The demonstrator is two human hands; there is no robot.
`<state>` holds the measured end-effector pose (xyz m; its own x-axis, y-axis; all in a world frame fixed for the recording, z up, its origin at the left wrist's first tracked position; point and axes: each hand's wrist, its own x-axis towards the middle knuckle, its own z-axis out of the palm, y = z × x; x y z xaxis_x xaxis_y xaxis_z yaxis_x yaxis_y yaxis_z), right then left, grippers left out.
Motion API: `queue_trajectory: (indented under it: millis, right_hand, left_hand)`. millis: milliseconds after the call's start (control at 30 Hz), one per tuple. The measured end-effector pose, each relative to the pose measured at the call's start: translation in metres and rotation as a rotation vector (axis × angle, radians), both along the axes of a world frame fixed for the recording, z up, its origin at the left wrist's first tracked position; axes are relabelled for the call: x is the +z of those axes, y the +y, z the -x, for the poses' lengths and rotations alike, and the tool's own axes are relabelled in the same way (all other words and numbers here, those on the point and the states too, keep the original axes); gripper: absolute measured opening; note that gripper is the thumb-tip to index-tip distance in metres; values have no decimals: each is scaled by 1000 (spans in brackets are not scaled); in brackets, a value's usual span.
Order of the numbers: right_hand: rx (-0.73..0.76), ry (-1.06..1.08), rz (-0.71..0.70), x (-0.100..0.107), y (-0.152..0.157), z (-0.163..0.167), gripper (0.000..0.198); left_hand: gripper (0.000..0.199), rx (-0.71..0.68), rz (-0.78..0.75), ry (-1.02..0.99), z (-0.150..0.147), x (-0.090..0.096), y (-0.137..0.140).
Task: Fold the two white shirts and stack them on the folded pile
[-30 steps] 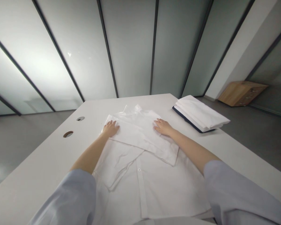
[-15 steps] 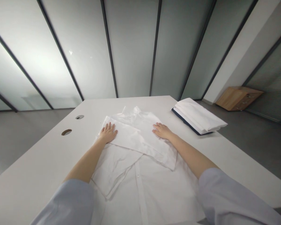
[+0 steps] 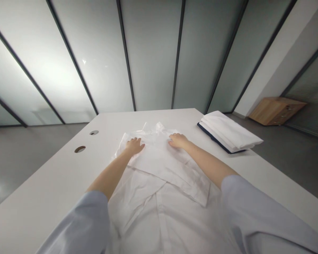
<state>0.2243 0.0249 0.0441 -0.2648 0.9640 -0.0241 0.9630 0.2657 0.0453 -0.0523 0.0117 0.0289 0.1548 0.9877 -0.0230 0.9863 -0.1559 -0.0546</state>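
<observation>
A white button-front shirt (image 3: 159, 183) lies spread on the white table, collar at the far end. Its sleeves are folded across the front, one over the other. On the left of the upper part, my left hand (image 3: 134, 145) rests on the fabric, thumb apart and fingers slightly bent. Across from it, my right hand (image 3: 178, 141) touches the shirt just right of the collar, its fingers also bent and apart. The fingertips are partly hard to make out. Wrinkles run through the lower part of the shirt.
A stack of folded white cloth (image 3: 229, 130) with a dark navy layer underneath stands at the table's right edge. Two round holes, one at the near left (image 3: 80, 149), pierce the white tabletop (image 3: 55, 183). Beyond are frosted glass panels and a wooden cabinet (image 3: 277, 111).
Both hands have moved inward towards the collar, their fingers now more bent. The lower shirt has more wrinkles, and the folded sleeve's corner sits closer to me. The view has shifted slightly.
</observation>
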Motion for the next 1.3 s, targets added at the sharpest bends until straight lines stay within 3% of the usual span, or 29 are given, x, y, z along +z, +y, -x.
queue_trajectory:
  millis: [233, 367, 567, 733, 833, 933, 1067, 1233, 1300]
  right_hand:
    - [-18, 164, -5, -42, 16, 29, 55]
    - [-22, 181, -12, -55, 9, 29, 55]
    - [51, 118, -61, -45, -7, 30, 47]
    - [-36, 198, -70, -24, 2, 35, 34]
    - [-125, 392, -144, -18, 16, 39, 37]
    - [-250, 523, -163, -21, 32, 40, 37]
    - [-388, 616, -68, -24, 52, 34, 37]
    - [-402, 806, 291, -20, 68, 25, 18]
    - [-405, 877, 326, -21, 69, 23, 12]
  left_hand:
    - [60, -55, -3, -101, -16, -31, 15]
    - [61, -61, 13, -95, -11, -33, 1]
    - [54, 1, 9, -35, -22, -10, -19]
    - [54, 144, -3, -108, -35, 12, 2]
    - [53, 215, -89, -298, -35, 9, 23]
    - [61, 252, -63, -488, -34, -4, 43]
    - [55, 294, 13, -611, -34, -16, 67]
    - [20, 369, 193, -679, -35, -11, 88]
    - [15, 375, 200, -732, -33, -9, 88]
